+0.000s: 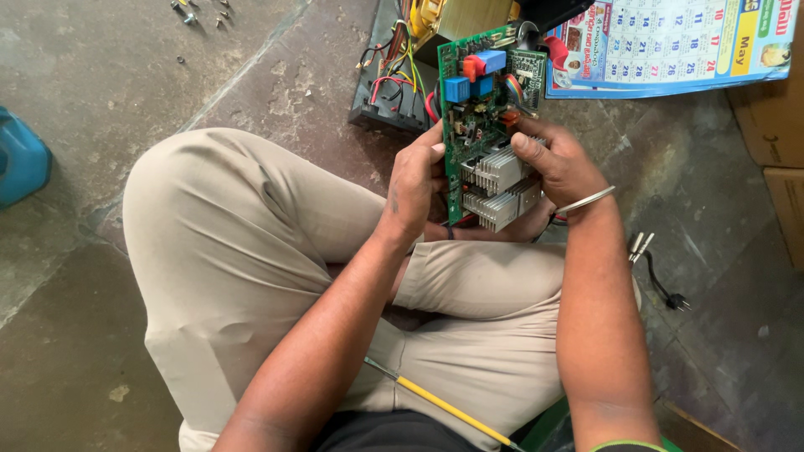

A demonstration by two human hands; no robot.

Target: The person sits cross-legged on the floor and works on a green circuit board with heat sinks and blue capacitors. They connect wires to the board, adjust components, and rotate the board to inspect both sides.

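A green circuit board (476, 117) with blue and red parts at its top and two silver finned heat sinks (501, 186) low down is held upright over my lap. My left hand (414, 186) grips its left edge. My right hand (559, 164) grips its right edge, thumb resting on the upper heat sink. Coloured wires run from the board's top to an open black device case (387, 92) on the floor behind it. A metal bangle (586, 200) circles my right wrist.
A printed calendar sheet (678, 42) lies at the top right. A black power plug and cord (662, 289) rest on the stone floor to the right. Loose screws (197, 12) lie top left, a blue object (21, 159) far left. A yellow-handled tool (440, 402) rests across my lap.
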